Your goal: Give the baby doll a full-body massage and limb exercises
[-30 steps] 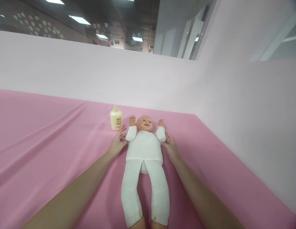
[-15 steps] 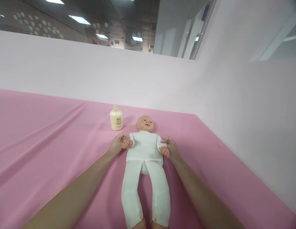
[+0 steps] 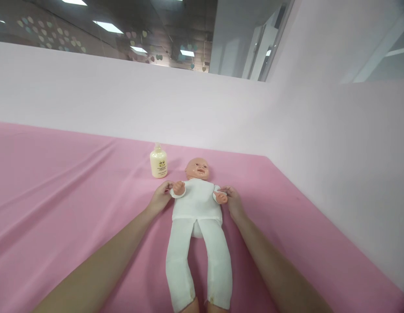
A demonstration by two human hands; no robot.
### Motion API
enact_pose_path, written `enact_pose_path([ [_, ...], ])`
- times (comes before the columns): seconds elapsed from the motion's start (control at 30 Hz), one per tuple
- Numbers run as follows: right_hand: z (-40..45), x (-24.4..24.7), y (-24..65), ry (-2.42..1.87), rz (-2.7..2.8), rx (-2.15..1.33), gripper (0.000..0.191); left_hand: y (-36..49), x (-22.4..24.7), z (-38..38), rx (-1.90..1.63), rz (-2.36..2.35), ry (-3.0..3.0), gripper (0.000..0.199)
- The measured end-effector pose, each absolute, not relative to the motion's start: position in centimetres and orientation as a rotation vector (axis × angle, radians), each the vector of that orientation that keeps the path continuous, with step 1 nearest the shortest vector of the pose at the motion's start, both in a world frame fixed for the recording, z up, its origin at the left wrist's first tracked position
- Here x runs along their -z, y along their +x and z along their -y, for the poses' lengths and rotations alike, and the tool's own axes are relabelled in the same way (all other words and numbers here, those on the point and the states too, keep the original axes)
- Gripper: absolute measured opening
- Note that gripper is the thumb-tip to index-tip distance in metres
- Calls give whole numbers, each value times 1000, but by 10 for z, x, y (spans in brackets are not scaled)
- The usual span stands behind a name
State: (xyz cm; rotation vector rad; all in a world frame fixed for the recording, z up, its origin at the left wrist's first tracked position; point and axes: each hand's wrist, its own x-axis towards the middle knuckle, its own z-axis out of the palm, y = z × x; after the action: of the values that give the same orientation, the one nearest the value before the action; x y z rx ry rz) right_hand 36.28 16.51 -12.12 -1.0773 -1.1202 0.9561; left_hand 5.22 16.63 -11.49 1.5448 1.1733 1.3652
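Observation:
A baby doll (image 3: 197, 202) with a white cloth body lies on its back, its head away from me and its legs toward me. My left hand (image 3: 161, 194) is closed on the doll's arm at the left, beside the raised plastic hand. On the other side my right hand (image 3: 233, 201) grips the doll's other arm, fingers at the sleeve. Both doll arms are bent up over the chest. The feet run out of view at the bottom.
A pump bottle (image 3: 159, 164) of pale yellow liquid stands left of the doll's head. Pink cloth (image 3: 91, 195) with creases covers the surface. White walls (image 3: 124, 100) rise behind and at the right, with a window (image 3: 140, 34) above.
Both doll arms have bent further upward and inward over the chest, moved by my hands. The doll's body and the bottle have stayed put.

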Motion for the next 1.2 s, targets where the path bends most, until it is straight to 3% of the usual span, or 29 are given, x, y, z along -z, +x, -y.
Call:
enact_pose_path([
  [0.27,-159,116,361,-1105,1242,-789,44,51,109,-160,-1346,-1286,1630,46],
  [0.57,-144,104,360,-1156,1376,-471,33,50,111,-160,-1420,-1322,1694,41],
  [0.83,-154,119,364,-1311,1394,-629,54,47,120,-167,-1251,-1336,1648,58],
  [0.97,-158,124,365,-1367,1353,-658,57,45,128,-172,-1214,-1349,1647,72],
  [1.2,-158,126,365,-1348,1366,-691,60,44,126,-170,-1182,-1377,1653,78],
])
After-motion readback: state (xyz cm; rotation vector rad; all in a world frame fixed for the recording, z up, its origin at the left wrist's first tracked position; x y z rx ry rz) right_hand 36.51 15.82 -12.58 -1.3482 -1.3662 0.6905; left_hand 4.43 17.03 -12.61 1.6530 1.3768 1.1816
